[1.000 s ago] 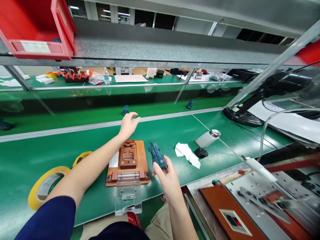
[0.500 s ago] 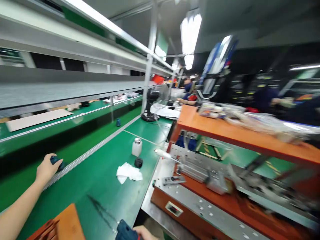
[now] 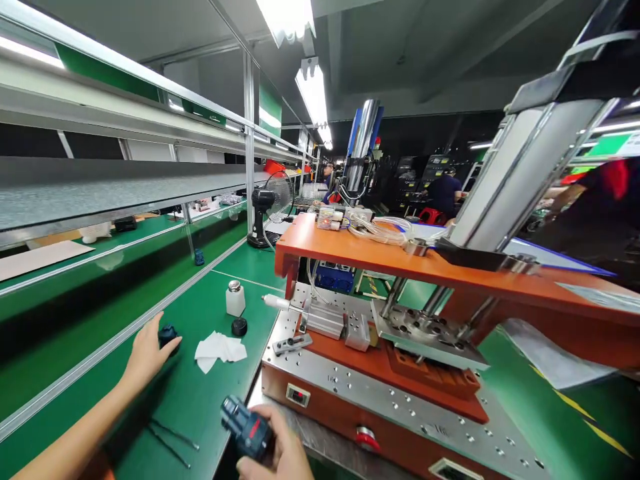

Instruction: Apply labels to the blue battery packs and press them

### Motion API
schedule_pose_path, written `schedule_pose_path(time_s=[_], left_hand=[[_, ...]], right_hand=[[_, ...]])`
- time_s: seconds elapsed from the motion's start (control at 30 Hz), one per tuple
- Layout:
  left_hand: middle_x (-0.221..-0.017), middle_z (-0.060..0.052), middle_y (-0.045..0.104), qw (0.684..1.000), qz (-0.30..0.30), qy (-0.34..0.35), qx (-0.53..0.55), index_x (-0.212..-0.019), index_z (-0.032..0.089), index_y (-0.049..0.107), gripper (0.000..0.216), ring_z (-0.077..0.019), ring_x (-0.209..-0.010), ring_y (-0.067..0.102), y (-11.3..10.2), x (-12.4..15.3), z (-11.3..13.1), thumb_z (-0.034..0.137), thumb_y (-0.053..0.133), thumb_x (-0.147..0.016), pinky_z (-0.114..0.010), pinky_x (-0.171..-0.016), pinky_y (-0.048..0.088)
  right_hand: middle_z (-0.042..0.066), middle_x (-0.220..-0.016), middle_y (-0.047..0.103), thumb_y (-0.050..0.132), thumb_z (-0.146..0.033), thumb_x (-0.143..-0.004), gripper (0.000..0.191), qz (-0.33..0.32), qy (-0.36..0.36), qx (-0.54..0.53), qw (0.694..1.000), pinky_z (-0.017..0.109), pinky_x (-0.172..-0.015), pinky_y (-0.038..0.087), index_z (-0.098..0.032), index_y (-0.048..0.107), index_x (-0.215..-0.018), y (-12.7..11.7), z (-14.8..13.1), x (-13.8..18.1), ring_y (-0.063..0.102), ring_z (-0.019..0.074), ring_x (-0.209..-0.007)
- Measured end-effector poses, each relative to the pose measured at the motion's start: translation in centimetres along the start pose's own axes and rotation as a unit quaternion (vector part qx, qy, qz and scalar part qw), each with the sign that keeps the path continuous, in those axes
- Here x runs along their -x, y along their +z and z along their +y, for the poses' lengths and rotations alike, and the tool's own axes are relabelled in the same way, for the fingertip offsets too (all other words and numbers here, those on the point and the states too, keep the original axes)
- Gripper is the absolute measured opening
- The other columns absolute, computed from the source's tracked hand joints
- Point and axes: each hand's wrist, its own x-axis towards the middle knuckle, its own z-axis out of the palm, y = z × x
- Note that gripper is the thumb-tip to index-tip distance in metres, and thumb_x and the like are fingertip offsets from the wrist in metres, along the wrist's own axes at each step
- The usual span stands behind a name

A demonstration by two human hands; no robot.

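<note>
My left hand is stretched out over the green bench top, its fingers closed round a small dark blue part. My right hand sits at the bottom edge of the view, gripping a second dark blue part with a red label, held just in front of the press machine's steel base plate.
An orange press machine with a steel cylinder fills the right. A white tissue, a black cap and a white dispenser bottle lie on the bench. A conveyor runs along the left, a fan behind. People work in the distance.
The view has swung right from the bench fixture to the press machine. My left hand picked a blue part off the conveyor and brought it over the bench; my right hand keeps its part.
</note>
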Motion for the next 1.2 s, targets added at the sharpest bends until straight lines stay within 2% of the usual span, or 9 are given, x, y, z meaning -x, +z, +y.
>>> schedule_pose_path(time_s=[0.07,0.13,0.27,0.37,0.57,0.67,0.93,1.1,1.2], left_hand=[[-0.130,-0.019,0.061,0.998,-0.006,-0.019,0.060,-0.124,0.014,0.055,0.069,-0.0378,-0.125,0.055,-1.2,2.8,3.4,0.063,0.058,-0.075,-0.051,-0.108,0.042],[-0.110,-0.015,0.069,0.978,-0.104,-0.039,0.175,-0.108,0.016,0.063,0.060,-0.0324,-0.105,0.066,-2.4,6.5,7.8,0.065,0.064,-0.073,-0.046,-0.099,0.050],[-0.100,-0.011,0.074,0.891,-0.281,-0.090,0.345,-0.096,0.017,0.072,0.048,-0.0274,-0.098,0.068,-3.3,12.8,16.3,0.060,0.076,-0.075,-0.040,-0.092,0.053],[-0.104,-0.012,0.074,0.840,-0.320,-0.141,0.414,-0.103,0.017,0.075,0.051,-0.0264,-0.100,0.068,-2.9,15.7,20.1,0.061,0.075,-0.078,-0.039,-0.091,0.054],[-0.107,-0.010,0.074,0.789,-0.315,-0.172,0.498,-0.107,0.018,0.075,0.048,-0.0215,-0.098,0.067,-1.0,17.8,24.4,0.048,0.087,-0.071,-0.031,-0.089,0.053],[-0.104,-0.009,0.073,0.772,-0.316,-0.178,0.522,-0.103,0.017,0.075,0.046,-0.0196,-0.093,0.066,0.2,17.8,26.4,0.043,0.089,-0.068,-0.029,-0.085,0.052],[-0.115,-0.009,0.070,0.726,-0.386,-0.194,0.536,-0.111,0.020,0.072,0.046,-0.0219,-0.100,0.066,2.6,17.9,30.2,0.040,0.086,-0.073,-0.030,-0.088,0.053],[-0.122,-0.009,0.068,0.700,-0.436,-0.179,0.536,-0.117,0.023,0.071,0.042,-0.0249,-0.107,0.065,3.5,17.8,31.5,0.041,0.081,-0.080,-0.034,-0.092,0.053],[-0.124,-0.008,0.067,0.709,-0.458,-0.163,0.511,-0.119,0.025,0.070,0.045,-0.0262,-0.110,0.065,4.1,17.5,32.0,0.044,0.080,-0.080,-0.037,-0.097,0.052]], right_hand=[[0.007,-0.106,0.073,0.081,-0.034,-0.068,0.055,0.042,-0.037,0.011,0.998,0.034,-0.081,0.057,-0.022,0.064,-0.119,-1.0,-1.2,0.1,0.071,0.0238,-0.089],[0.009,-0.113,0.072,0.077,-0.029,-0.072,0.053,0.077,-0.072,0.039,0.994,0.036,-0.086,0.058,-0.022,0.062,-0.122,-1.8,-2.7,0.2,0.070,0.0243,-0.096],[0.010,-0.121,0.069,0.078,-0.032,-0.076,0.054,0.124,-0.140,0.106,0.977,0.041,-0.099,0.054,-0.021,0.061,-0.126,-3.0,-4.6,0.2,0.067,0.0258,-0.109],[0.011,-0.122,0.068,0.078,-0.035,-0.080,0.055,0.137,-0.178,0.154,0.962,0.041,-0.100,0.053,-0.021,0.058,-0.129,-3.8,-4.6,0.5,0.066,0.0257,-0.110],[0.013,-0.125,0.065,0.067,-0.034,-0.092,0.050,0.174,-0.288,0.249,0.908,0.046,-0.100,0.052,-0.023,0.051,-0.138,-5.8,-3.6,1.3,0.063,0.0280,-0.115],[0.013,-0.128,0.062,0.065,-0.030,-0.094,0.056,0.199,-0.303,0.277,0.890,0.046,-0.101,0.052,-0.025,0.044,-0.145,-7.2,-3.6,1.7,0.060,0.0281,-0.118],[0.014,-0.132,0.051,0.069,-0.037,-0.091,0.077,0.186,-0.307,0.314,0.879,0.048,-0.103,0.051,-0.029,0.030,-0.157,-10.9,-4.1,4.2,0.054,0.0306,-0.122],[0.013,-0.135,0.052,0.064,-0.047,-0.093,0.069,0.131,-0.323,0.277,0.895,0.043,-0.098,0.056,-0.027,0.037,-0.154,-15.4,-4.3,6.2,0.056,0.0287,-0.123],[0.012,-0.130,0.057,0.064,-0.036,-0.094,0.056,0.178,-0.306,0.305,0.884,0.041,-0.092,0.058,-0.027,0.048,-0.147,-19.1,-4.7,7.4,0.060,0.0270,-0.116]])
